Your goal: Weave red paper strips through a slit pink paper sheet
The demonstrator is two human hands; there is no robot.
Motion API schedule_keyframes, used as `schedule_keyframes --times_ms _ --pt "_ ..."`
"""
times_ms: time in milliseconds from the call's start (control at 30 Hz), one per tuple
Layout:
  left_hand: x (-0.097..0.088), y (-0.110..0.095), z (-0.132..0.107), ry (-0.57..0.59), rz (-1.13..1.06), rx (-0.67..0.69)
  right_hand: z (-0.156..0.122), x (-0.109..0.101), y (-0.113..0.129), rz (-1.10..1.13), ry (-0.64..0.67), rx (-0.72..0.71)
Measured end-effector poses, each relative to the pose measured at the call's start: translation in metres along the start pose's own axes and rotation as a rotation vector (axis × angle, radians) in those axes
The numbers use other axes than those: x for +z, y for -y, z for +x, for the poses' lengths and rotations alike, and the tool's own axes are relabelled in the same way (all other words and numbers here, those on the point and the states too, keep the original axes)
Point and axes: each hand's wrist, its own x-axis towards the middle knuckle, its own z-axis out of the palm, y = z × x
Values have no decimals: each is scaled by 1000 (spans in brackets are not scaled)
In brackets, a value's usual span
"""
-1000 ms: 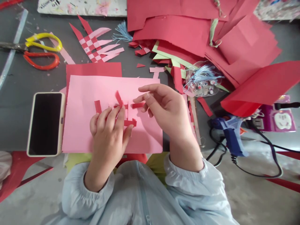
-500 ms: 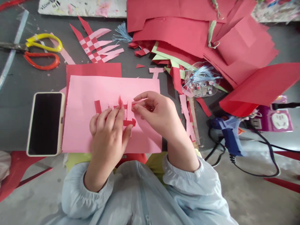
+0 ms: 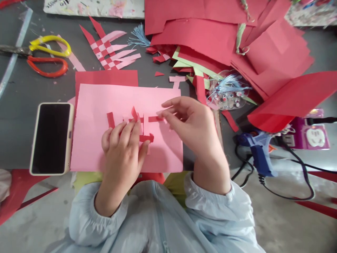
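Observation:
Pressing flat on a small weave of red and pink paper strips (image 3: 145,138), my left hand (image 3: 121,151) covers much of it with its fingers stretched out. At the right side of the weave, my right hand (image 3: 193,124) pinches the end of a red paper strip (image 3: 154,119) between thumb and forefinger. The strip runs level, just right of an upright pink strip (image 3: 146,124). Beneath both hands lies a sheet of pink paper (image 3: 92,102). Another red strip end (image 3: 110,119) sticks up left of my left fingers.
A phone (image 3: 52,138) lies left of the pink sheet, scissors (image 3: 48,56) behind it. A woven paper fish (image 3: 105,51) rests at the back. Red paper sheets (image 3: 195,35) pile up at the back right. A blue glue gun (image 3: 259,151) with cables stands at the right.
My right hand has moved to the right, away from the weave, and more of the red strip shows between it and the pink strip. My left hand stays in place.

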Motion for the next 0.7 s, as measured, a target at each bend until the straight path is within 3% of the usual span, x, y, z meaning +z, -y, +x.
schedule_keyframes --times_ms 100,300,567,700 --pt "0 0 0 -2 5 1 0 -8 1 -151 -89 -59" --pt "-1 0 0 2 14 12 0 -6 4 -212 45 -59" --pt "-3 -1 1 10 14 15 3 1 -1 -288 -24 -164" --pt "-2 0 1 18 30 17 0 4 3 -229 -27 -137"
